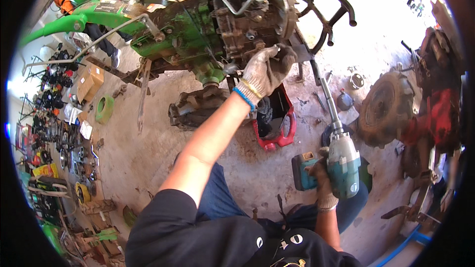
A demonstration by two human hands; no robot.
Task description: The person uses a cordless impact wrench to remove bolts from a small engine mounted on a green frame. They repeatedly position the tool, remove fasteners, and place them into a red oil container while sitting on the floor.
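Observation:
My left hand (264, 75), in a pale work glove with a dark palm, reaches up to the lower right of a greasy engine block (255, 24). Its fingers are curled in against the metal; whatever they hold is hidden. A green gearbox housing (175, 32) joins the block on the left. In my right hand (322, 183), also gloved, is a teal and grey cordless impact wrench (345, 165), gripped by the handle. A long extension bar (330, 101) runs from its nose up toward a dark bracket right of the block.
Under the machine stand a lugged tyre (198, 109) and a red metal housing (284, 136). At the right is another machine with a muddy wheel (386, 109). Many parts line the left wall, near a cardboard box (90, 83) and green ring (104, 109). Another person's shoe (116, 58) shows behind.

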